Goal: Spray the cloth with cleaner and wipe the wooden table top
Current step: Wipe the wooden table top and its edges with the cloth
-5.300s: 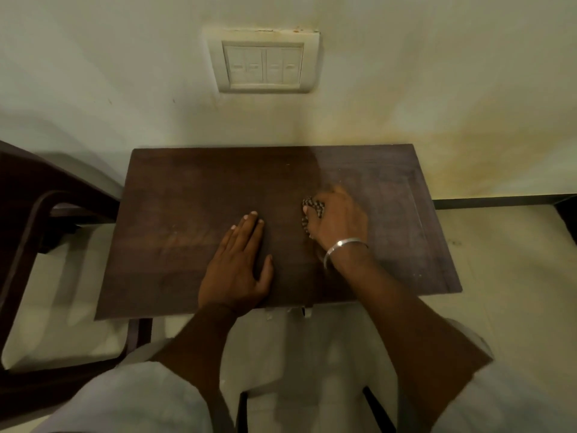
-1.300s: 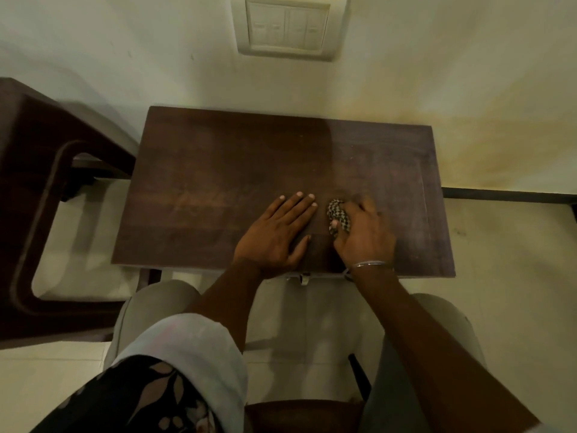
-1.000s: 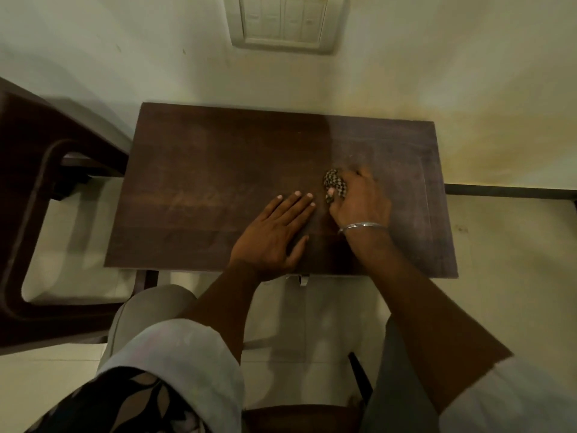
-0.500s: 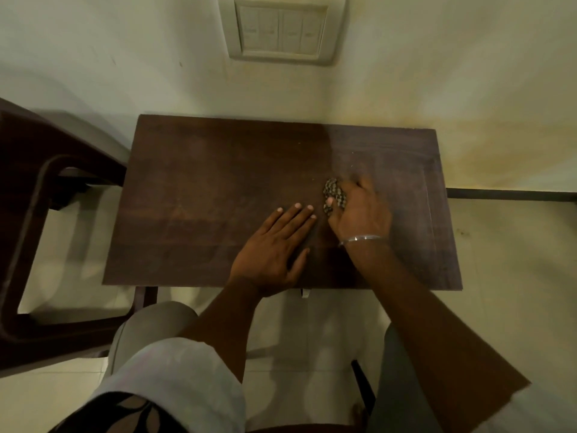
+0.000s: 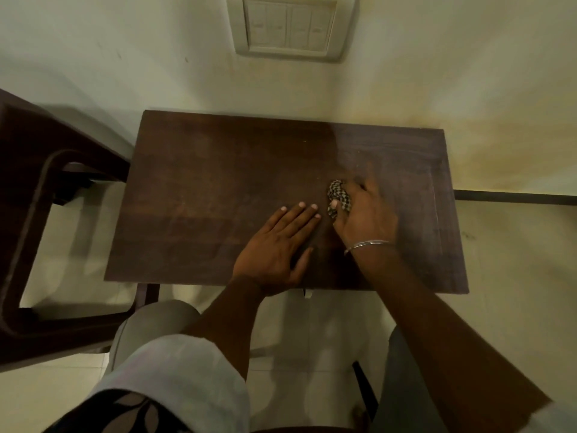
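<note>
A small checked cloth is bunched up and gripped in the curled fingers of the right hand, and it is pressed on the brown wooden counter, right of the middle. The left hand is laid flat just beside it, with fingers straight and nothing held. A silver bangle is worn on the right wrist, a dark chair is seen at the left, and a white switch plate is set in the wall behind.
</note>
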